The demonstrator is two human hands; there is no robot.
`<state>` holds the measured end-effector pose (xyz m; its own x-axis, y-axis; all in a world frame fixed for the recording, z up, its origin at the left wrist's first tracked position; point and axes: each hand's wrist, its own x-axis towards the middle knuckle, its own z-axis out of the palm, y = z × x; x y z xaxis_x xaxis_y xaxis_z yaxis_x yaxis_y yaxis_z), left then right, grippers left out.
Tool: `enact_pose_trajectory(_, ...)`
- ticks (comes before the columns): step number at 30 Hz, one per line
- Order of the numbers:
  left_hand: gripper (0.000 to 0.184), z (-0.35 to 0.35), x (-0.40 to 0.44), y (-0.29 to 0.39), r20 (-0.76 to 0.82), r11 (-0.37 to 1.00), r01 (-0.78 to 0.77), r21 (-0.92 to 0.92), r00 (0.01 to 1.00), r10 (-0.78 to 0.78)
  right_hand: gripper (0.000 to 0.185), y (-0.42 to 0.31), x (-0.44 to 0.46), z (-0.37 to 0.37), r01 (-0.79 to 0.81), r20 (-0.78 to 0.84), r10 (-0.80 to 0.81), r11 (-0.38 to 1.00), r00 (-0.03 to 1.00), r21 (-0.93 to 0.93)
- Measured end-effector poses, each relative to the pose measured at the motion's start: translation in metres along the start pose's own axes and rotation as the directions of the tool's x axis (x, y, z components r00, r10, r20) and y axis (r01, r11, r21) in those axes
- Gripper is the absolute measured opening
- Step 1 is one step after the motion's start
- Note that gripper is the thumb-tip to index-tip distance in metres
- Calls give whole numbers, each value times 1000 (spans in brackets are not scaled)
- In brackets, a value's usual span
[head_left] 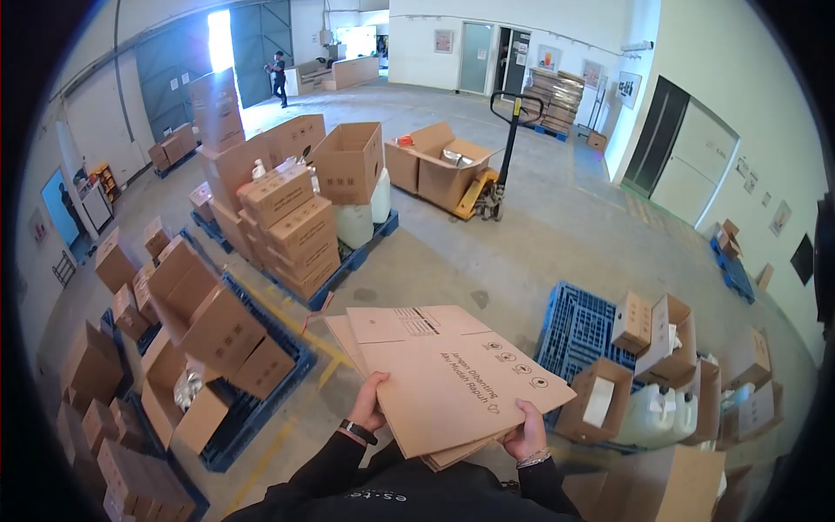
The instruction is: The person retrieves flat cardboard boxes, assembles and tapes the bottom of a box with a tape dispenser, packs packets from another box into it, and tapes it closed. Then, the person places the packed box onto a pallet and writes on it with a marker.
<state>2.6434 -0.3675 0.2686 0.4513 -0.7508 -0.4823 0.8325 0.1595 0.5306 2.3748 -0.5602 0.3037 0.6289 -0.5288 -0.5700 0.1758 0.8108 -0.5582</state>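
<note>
A small stack of flattened cardboard boxes (435, 365) is held out in front of my body. The top sheet carries printed text and a row of round handling symbols. My left hand (369, 402) grips its left edge, fingers mostly underneath, with a dark band on the wrist. At the lower right corner, my right hand (525, 431) clasps the sheets, thumb on top, with bracelets on that wrist. Edges of further sheets stick out at the left and below the top one. How many there are I cannot tell.
A blue pallet (565, 335) with boxes and white jerrycans (648, 413) stands right. Left is a pallet with open cartons (217, 322). Stacked boxes (291, 217) stand ahead, near a yellow pallet jack (477, 193). A person (278, 80) is far off by the doorway.
</note>
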Motion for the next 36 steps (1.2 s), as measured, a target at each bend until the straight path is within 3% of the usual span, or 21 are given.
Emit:
enact_pose_trajectory(5,39,76,129,88,17,997,69,33,997,-69,52,-77,94,67,104,-105,-98,993,990,52)
enact_pose_trajectory(8,44,104,199,134,44,989,118,89,991,-122,52,-109,148,86,85,-59,-78,988,995,129)
enact_pose_trajectory(12,45,145,313,182,66,979,128,161,988,-140,50,-165,233,119,129,-132,-107,976,986,174)
enact_pose_trajectory(14,30,171,372,202,13,968,150,201,988,-156,49,-196,292,125,129,-136,-106,976,985,177)
enact_pose_trajectory(18,31,208,487,228,-22,968,176,181,984,-175,50,-271,394,145,144,-155,-118,975,981,169)
enact_pose_trajectory(20,44,207,544,236,-2,946,251,208,967,-256,51,-301,426,157,125,-174,-98,981,980,151)
enact_pose_trajectory(22,45,244,574,256,-10,930,311,194,949,-315,51,-336,461,164,95,-205,-71,989,976,111)
enact_pose_trajectory(24,46,274,615,257,-3,914,368,171,928,-373,51,-363,487,159,108,-220,-79,987,972,123)
enact_pose_trajectory(29,43,322,762,248,50,847,433,310,882,-469,55,-425,564,142,165,-253,-121,974,960,157)
enact_pose_trajectory(31,45,357,810,254,25,778,498,384,836,-547,57,-435,589,126,215,-286,-156,958,946,189)
enact_pose_trajectory(33,50,392,866,243,103,724,540,430,767,-634,58,-472,611,126,270,-306,-203,943,930,196)
enact_pose_trajectory(36,48,450,914,233,94,637,600,485,688,-719,62,-503,619,132,370,-406,-212,855,889,363)
